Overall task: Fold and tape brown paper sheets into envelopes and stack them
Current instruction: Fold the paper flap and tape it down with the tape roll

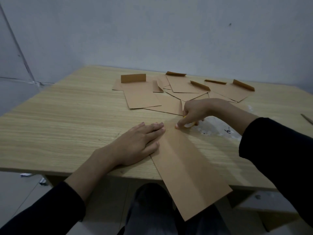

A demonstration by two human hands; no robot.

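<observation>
Folded sheet (186,167) on tabletop (67,124), near end overhanging. L hand (135,146) flat, pins it; R hand (194,112) grip curled on tape roll (190,124) (prob.) at far end. Keep seam pinned, lay tape straight.

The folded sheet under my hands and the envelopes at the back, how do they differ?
The folded sheet is long and overhangs the near edge of the table; the envelopes are shorter and lie wholly on it. The sheet lies flat under the left hand; several envelopes have flaps standing up. The sheet is single; the envelopes overlap. Both are brown paper.
</observation>
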